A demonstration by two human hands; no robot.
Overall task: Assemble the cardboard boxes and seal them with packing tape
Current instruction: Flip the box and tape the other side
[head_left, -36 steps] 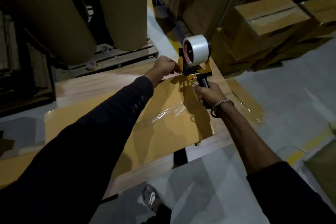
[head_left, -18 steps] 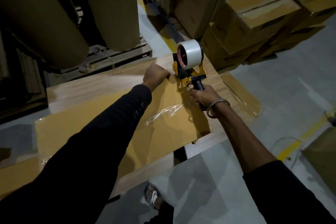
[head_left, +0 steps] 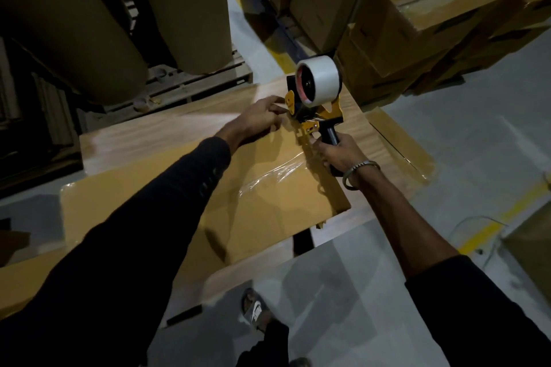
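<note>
Flat brown cardboard box (head_left: 185, 211) lies on light wooden table (head_left: 167, 134), wrinkled clear tape across its right end. Right hand (head_left: 337, 152) wraps the black handle of yellow-and-black tape dispenser with 1 white roll (head_left: 316, 98), nose at the box's far edge. Left hand (head_left: 262, 119) just beside the nose, fingers blurred; grip cannot be told. Step: starting a tape run. Next likely needs tape end pressed down, dispenser pulled along. Taped brown boxes (head_left: 432, 9) stacked beyond.

The left hand (head_left: 262, 116) has uncurled, fingers reaching the tape dispenser (head_left: 313, 98).
</note>
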